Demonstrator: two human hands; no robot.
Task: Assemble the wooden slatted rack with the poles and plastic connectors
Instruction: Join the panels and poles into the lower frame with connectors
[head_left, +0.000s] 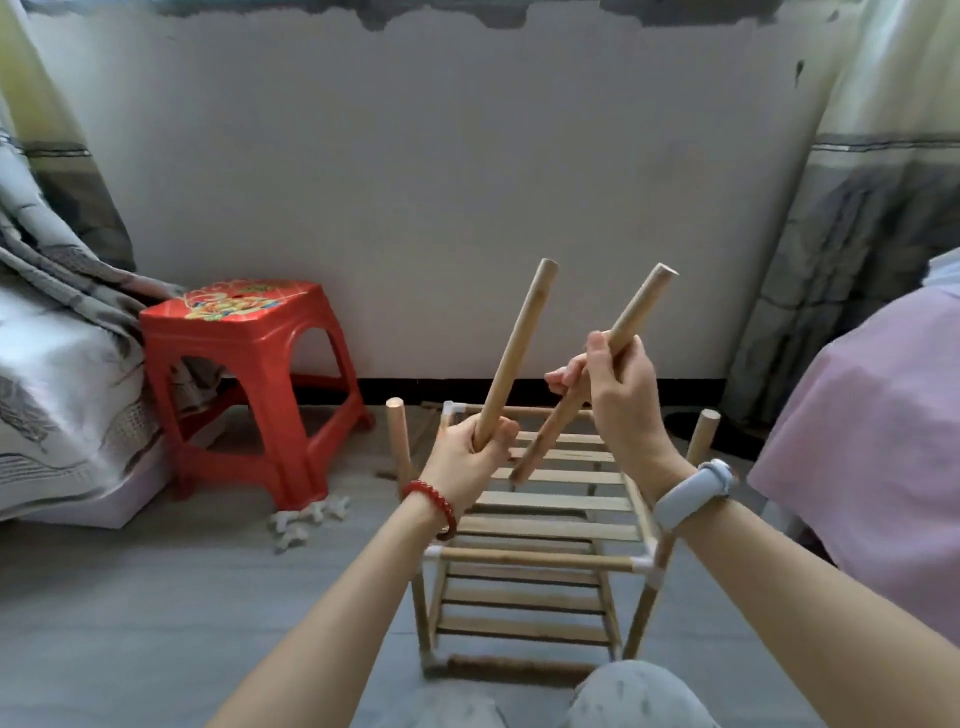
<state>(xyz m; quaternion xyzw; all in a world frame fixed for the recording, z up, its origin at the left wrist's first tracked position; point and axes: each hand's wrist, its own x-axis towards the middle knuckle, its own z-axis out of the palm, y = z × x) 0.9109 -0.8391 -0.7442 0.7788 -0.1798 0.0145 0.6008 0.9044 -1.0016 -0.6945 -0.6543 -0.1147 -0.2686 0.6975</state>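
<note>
Each hand (470, 457) (621, 395) grips a pole (514, 358) (631, 317) above rack (550, 501).

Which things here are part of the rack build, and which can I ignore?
Job:
left hand gripping a pole
right hand gripping another pole
part-built rack
white connectors on the floor

Ignore:
red stool
curtains
bedding

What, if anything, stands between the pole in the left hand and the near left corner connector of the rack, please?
Nothing visible does. The left hand grips its pole above the rack; only the person's own left forearm crosses in front of the near left connector.
</note>
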